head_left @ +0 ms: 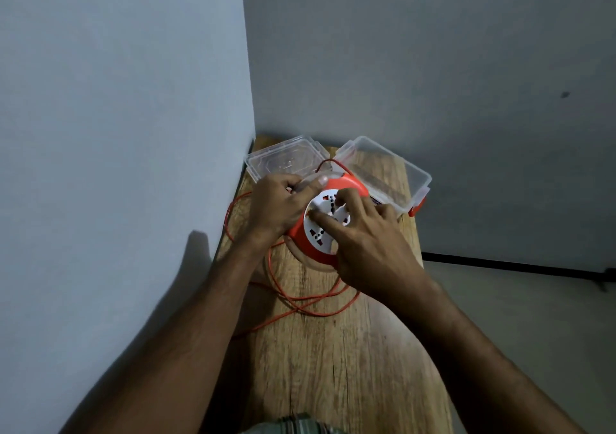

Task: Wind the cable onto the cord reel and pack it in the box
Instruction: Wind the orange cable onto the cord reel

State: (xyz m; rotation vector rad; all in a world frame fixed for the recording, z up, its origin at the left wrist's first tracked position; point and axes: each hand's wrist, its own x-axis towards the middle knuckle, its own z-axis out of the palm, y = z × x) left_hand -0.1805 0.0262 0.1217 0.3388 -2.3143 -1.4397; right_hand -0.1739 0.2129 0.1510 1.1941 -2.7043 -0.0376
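Cable loops before reel, box behind.

Cord reel: orange, white socket face, tilted, mid-table.
Cable: orange, loose loops.
Box: clear, open, table's far edge.

One head-worn wide-angle view looks forward and steeply down, close over the worktop in a wall corner.

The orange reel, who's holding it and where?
The left hand grips the cord reel by its far left rim. The right hand rests fingers on its white socket face.
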